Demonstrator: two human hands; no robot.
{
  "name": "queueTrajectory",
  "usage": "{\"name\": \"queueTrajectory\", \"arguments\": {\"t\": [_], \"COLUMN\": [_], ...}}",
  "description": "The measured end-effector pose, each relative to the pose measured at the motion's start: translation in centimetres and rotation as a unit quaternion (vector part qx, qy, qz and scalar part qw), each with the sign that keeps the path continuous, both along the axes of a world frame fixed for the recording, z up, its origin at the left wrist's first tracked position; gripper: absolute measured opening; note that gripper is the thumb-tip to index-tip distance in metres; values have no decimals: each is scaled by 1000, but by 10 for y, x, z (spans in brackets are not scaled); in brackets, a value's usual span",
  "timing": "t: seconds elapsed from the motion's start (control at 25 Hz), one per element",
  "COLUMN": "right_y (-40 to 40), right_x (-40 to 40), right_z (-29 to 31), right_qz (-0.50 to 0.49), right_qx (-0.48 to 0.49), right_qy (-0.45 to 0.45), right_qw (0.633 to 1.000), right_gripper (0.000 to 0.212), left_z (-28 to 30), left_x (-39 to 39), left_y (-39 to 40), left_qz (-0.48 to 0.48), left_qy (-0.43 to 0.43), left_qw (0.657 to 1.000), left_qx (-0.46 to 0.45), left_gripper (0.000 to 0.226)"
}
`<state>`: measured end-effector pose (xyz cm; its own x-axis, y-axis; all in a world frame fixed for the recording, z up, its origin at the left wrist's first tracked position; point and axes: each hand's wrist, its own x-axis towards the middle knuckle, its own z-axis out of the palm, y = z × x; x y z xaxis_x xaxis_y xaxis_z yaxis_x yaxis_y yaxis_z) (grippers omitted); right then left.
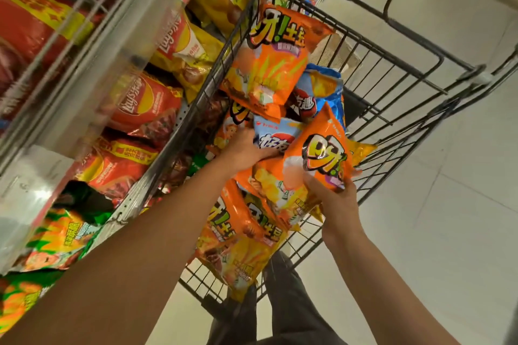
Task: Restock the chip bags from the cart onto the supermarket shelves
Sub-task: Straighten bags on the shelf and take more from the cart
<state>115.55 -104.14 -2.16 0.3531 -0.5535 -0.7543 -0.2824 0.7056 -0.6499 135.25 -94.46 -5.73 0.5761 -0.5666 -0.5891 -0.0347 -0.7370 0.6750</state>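
Cart (414, 45) of black wire stands just beside the shelves (92, 45), and many chip bags lie piled inside it. The right hand (337, 199) grasps an orange bag (319, 154) by its lower edge, near the cart's right wall. The left hand (246, 148) presses on a pale blue bag (273, 134) in the middle of the pile; its fingers are hidden, so I cannot tell whether it grips. To do this step well, I think, lift the orange bag gently by the seam, without crushing the chips. Its long axis runs toward the cart's far end, tilted, printed face up.
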Motion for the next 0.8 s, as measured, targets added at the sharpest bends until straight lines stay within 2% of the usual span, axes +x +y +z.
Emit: {"name": "queueTrajectory", "arguments": {"t": [0.2, 0.4, 0.72, 0.8], "right_y": [-8, -34, -2, 23], "right_x": [-14, -26, -38, -44], "right_z": [27, 60, 102, 115], "right_qz": [0, 47, 212, 223], "right_qx": [-87, -150, -41, -33], "right_qy": [-60, -150, -277, -283], "right_qw": [994, 976, 936, 932], "right_gripper": [88, 88, 56, 58], "left_z": [58, 120, 197, 214], "left_x": [2, -13, -59, -78], "left_y": [-3, 2, 74, 112], "left_qz": [-8, 47, 131, 163], "left_qy": [-55, -67, -120, -132], "left_qw": [998, 988, 967, 955], "left_qx": [-35, -128, -183, -209], "left_gripper": [45, 40, 48, 45]}}
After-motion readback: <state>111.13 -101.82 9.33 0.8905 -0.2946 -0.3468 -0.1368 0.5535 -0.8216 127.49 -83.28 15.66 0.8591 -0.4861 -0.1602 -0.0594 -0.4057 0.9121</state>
